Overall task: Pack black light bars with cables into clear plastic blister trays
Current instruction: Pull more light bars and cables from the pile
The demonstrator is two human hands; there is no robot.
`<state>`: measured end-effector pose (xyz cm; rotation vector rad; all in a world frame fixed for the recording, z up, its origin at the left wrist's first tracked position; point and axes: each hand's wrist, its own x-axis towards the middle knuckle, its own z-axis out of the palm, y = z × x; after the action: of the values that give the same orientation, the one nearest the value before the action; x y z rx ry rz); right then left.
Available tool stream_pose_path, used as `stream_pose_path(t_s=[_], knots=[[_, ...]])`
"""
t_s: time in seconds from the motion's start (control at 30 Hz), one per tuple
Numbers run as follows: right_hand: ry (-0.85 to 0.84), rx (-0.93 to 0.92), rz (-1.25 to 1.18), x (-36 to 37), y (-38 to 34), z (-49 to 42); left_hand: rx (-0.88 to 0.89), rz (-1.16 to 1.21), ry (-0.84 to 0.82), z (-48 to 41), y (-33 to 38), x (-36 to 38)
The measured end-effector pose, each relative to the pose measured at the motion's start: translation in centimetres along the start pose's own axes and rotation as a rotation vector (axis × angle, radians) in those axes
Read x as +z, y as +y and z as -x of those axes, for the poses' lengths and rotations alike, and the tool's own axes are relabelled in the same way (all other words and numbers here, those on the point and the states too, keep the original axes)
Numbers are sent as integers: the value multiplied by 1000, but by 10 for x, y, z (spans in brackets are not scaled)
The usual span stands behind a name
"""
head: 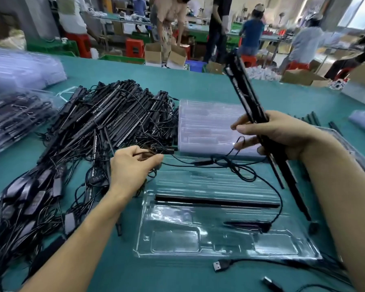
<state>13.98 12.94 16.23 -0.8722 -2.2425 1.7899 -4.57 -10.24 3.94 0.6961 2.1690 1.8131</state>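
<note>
Head view: the blister tray [173, 234] up front has only one light bar [217, 202] seated, so barely started. Right hand [282, 135] fingers wrap a bundle of bars [246, 95], left hand [133, 165] pinches a cable connector [165, 150]. Huge pile [105, 119] waiting on the left.

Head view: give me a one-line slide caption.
Right hand holds black light bars, left hand pinches a cable connector; one bar lies in the clear blister tray.

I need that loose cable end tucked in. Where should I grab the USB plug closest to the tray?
I'd pinch the USB plug by its black body from above, across its sides: it lies flat on the table, metal end left, cable trailing right.
</note>
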Motion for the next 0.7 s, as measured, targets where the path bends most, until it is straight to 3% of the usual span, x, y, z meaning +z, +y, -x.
stream_pose_path(t_s=[0.27, 0.47, 0.6, 0.67, 0.7], knots=[[285, 224, -335, -22, 40, -11, 10, 78, 44, -7, -12, -6], [271, 396, -558, -3, 96, -18, 3, 67, 231, -4, -15, 7], [213, 470, -486, 17, 122, -8, 40, 79, 311, -7, -16, 9], [236, 501, -281, 24, 123, -2, 98, 52, 291, -5, -14, 7], [283, 493, -49, 25, 119, 0, 138, 25, 266, -3, -13, 7]])
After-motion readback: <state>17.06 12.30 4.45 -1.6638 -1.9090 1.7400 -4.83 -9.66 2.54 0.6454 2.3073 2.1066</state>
